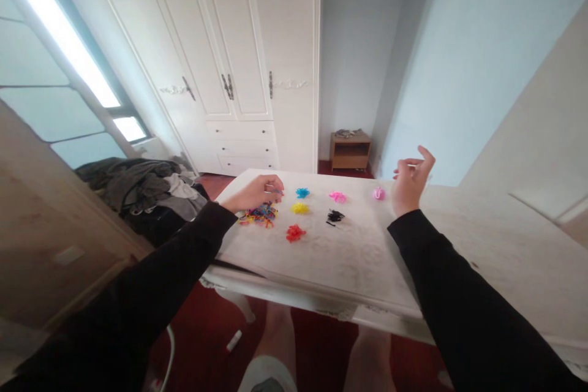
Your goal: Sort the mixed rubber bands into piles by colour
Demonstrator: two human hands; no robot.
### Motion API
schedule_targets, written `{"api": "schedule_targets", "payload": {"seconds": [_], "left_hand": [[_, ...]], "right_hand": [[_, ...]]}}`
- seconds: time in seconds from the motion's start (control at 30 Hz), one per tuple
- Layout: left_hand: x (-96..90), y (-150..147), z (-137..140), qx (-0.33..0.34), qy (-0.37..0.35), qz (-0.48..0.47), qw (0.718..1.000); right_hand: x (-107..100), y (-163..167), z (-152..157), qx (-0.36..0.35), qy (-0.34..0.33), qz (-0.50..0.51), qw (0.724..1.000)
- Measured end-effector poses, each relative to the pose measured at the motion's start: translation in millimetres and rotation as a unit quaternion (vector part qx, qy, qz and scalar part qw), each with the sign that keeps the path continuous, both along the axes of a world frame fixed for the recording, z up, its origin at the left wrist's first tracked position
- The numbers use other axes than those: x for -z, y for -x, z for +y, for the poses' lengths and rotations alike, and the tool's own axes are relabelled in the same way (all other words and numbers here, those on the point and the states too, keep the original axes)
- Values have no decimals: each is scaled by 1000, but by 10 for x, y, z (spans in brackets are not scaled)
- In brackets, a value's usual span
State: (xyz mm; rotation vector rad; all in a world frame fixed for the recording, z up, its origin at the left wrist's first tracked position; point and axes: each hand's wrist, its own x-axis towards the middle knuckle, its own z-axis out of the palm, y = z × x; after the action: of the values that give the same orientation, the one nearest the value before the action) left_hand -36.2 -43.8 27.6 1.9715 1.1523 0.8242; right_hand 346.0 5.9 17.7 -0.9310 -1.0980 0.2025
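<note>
As the head view shows, the mixed-colour pile [260, 215] lies just nearside of the left hand [257, 192], the nearer one, and spreads left to right. That hand's fingers curl; whether they pinch anything cannot be told. The right hand [410, 182] is raised, fingers parted. A yellow cluster [300, 208] and a red cluster [294, 233] lie right, obstructing nothing.

A white table [367, 263] bears small coloured heaps [295, 233].
</note>
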Motion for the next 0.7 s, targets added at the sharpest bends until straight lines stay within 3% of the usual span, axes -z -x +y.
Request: {"api": "schedule_targets", "payload": {"seconds": [0.1, 0.17, 0.3, 0.4, 0.5, 0.7], "left_hand": [[35, -331, 132, 19, -17, -47, 999], [82, -579, 267, 34, -32, -73, 996], [188, -1059, 516, 65, -53, -108, 991], [259, -1306, 602, 91, -89, -118, 985], [307, -1403, 593, 106, -125, -92, 982], [320, -1371, 485, 59, -173, -37, 983]], "right_hand": [[52, -111, 38, -23, 48, -5, 999], [119, -33, -6, -66, 80, -95, 990], [224, 278, -135, -142, 48, -317, 937], [275, 410, -169, -171, 56, -362, 915], [318, 421, -153, -180, 77, -368, 909], [339, 435, -134, -179, 99, -378, 903]]}}
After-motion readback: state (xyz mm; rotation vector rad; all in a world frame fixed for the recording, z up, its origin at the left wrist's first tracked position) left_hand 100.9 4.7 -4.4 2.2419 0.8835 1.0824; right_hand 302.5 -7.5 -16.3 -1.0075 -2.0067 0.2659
